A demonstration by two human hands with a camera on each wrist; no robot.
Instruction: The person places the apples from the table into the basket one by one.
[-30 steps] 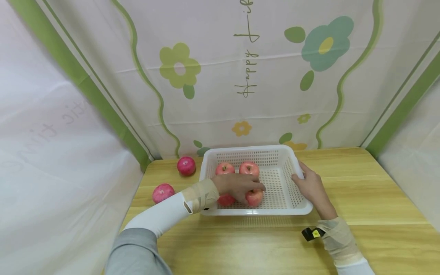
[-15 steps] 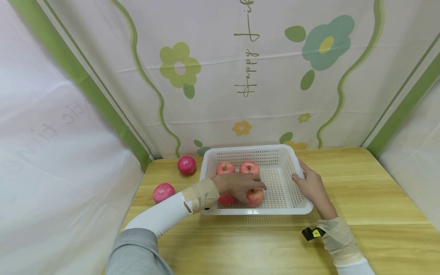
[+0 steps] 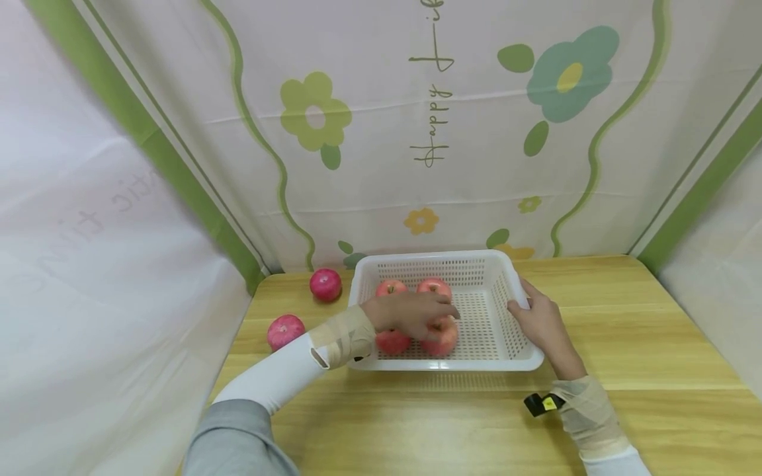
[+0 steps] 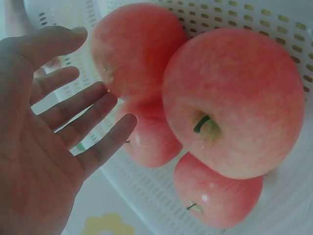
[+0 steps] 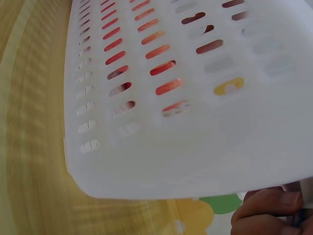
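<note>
A white plastic basket (image 3: 446, 365) with slotted walls sits on the table, several red apples grouped in its left half. My left hand (image 3: 411, 314) hovers over them with its fingers spread and relaxed. In the left wrist view its palm (image 4: 39, 161) holds nothing, and the fingertips lie close to the apples; whether they touch is hard to tell. The nearest apple (image 4: 234, 103) shows its stem. My right hand (image 3: 538, 324) grips the basket's right rim, thumb on the inner side. In the right wrist view, curled fingers (image 5: 266, 213) show at the rim.
Two deeper-pink round fruits lie left of the basket, one farther back (image 3: 325, 285) and one nearer (image 3: 286, 330), beside my left forearm. The wooden table (image 3: 452, 423) reaches a printed cloth wall (image 3: 369, 185) just behind the basket. Cloth also hangs on both sides.
My left hand has loosened from the front right apple and lifted slightly, leaving the apple in the basket. The right hand keeps its grip on the rim.
</note>
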